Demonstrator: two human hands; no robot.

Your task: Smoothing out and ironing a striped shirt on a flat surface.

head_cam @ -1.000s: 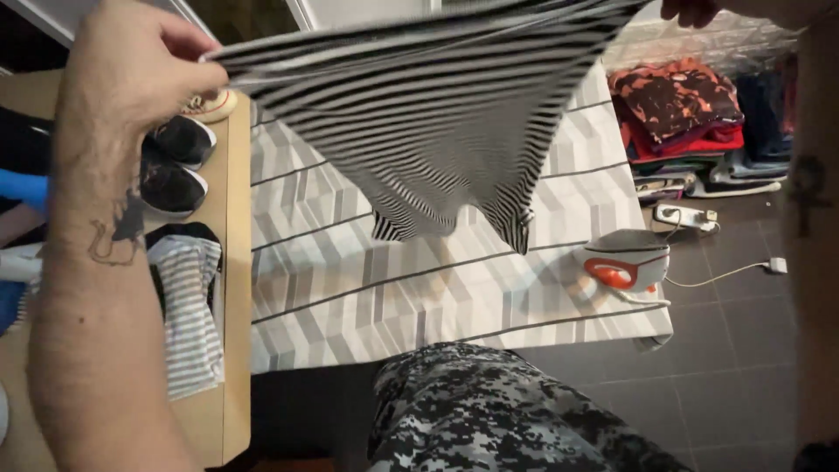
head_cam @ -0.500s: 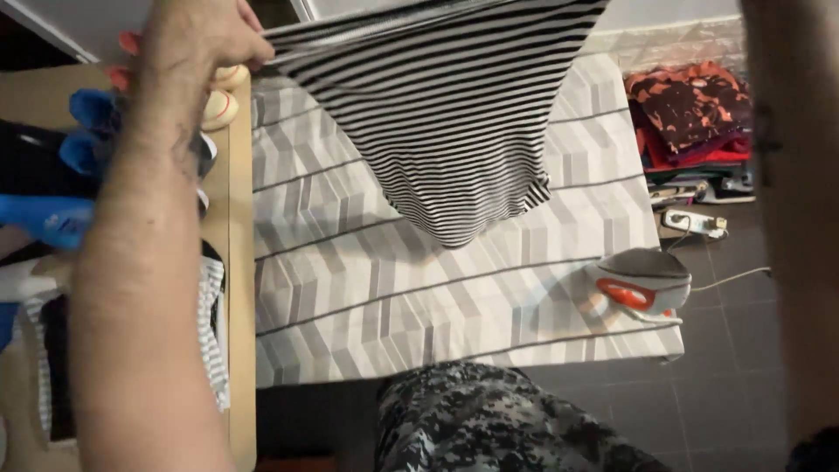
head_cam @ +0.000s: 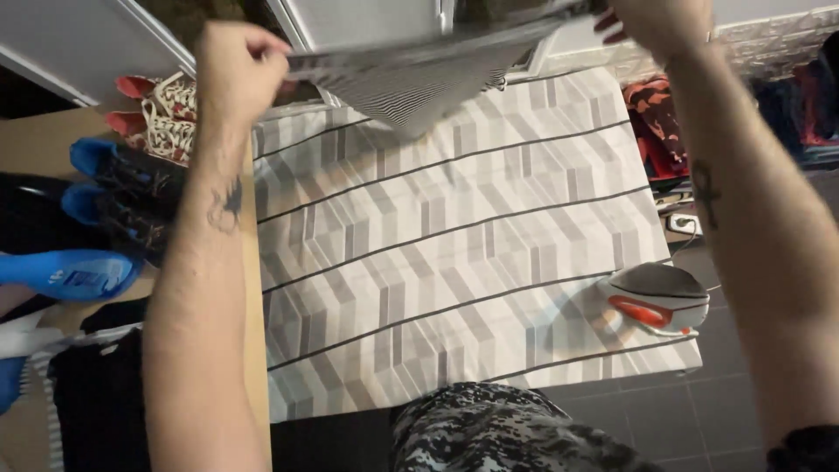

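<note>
left hand (head_cam: pixel 238 72): clenched on one edge of striped garment (head_cam: pixel 419 79) | right hand (head_cam: pixel 651 22): gripping the opposite edge | garment: stretched between both hands, raised above ironing board (head_cam: pixel 454 236) | iron (head_cam: pixel 657 299): below right forearm

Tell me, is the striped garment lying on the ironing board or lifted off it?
Lifted off: both hands hold the striped garment stretched above the ironing board.

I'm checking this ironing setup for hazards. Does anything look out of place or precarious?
Yes: the iron sits at the board's right edge, partly overhanging the floor, so it looks easy to knock off. Both hands, left and right, hold the striped garment above the board, away from the iron.
</note>
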